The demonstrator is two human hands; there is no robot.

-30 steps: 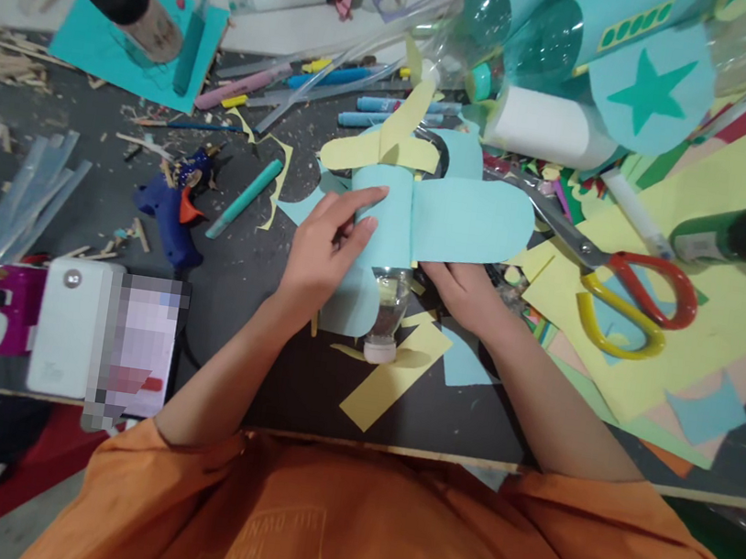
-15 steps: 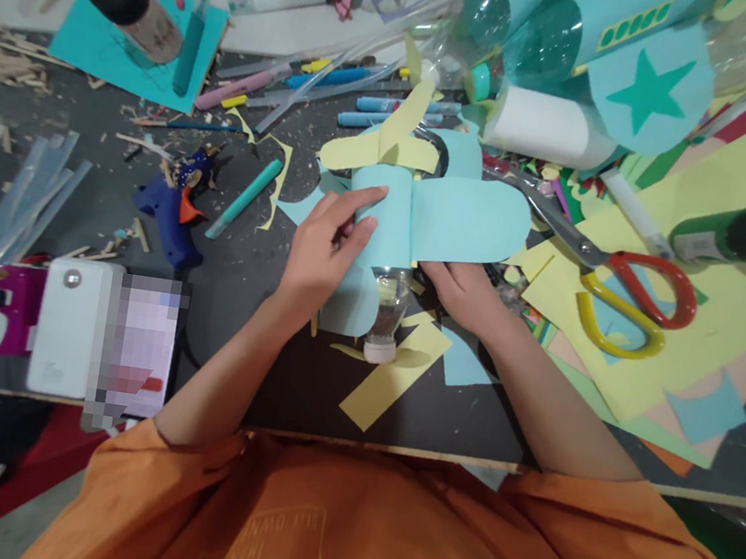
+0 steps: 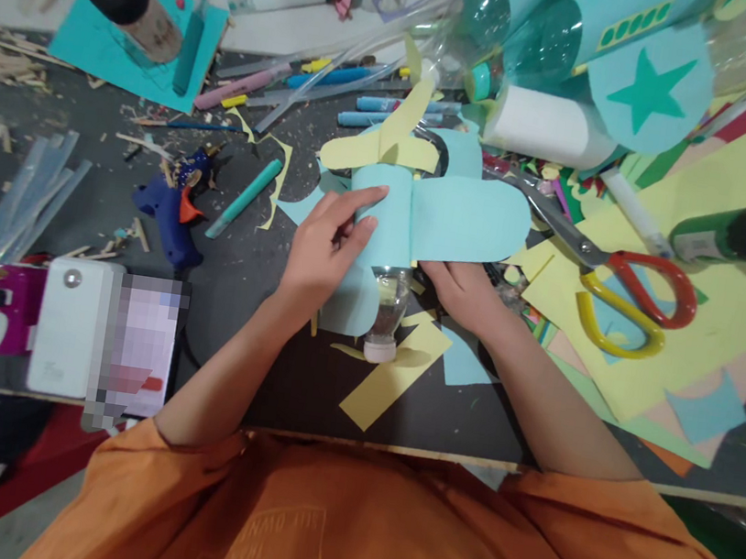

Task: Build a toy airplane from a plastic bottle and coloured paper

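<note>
A small clear plastic bottle [image 3: 388,308] lies with its white cap [image 3: 380,348] toward me, wrapped in light blue paper [image 3: 387,226]. Rounded blue paper wings, including the right wing [image 3: 474,223], stick out from its sides. Two yellow paper strips [image 3: 405,122] form a cross shape at its far end. My left hand [image 3: 327,241] grips the wrapped bottle from the left, index finger and thumb pressed on the blue paper. Beneath the right wing reaches my right hand [image 3: 464,294]; the wing covers its fingers, so their grip is hidden.
Open scissors [image 3: 614,267] with red and yellow handles lie at right on paper sheets [image 3: 724,199]. A blue glue gun [image 3: 171,209], teal marker [image 3: 246,197], power bank [image 3: 73,325] and phone [image 3: 149,341] are at left. Bottles [image 3: 538,39] and pens crowd the back.
</note>
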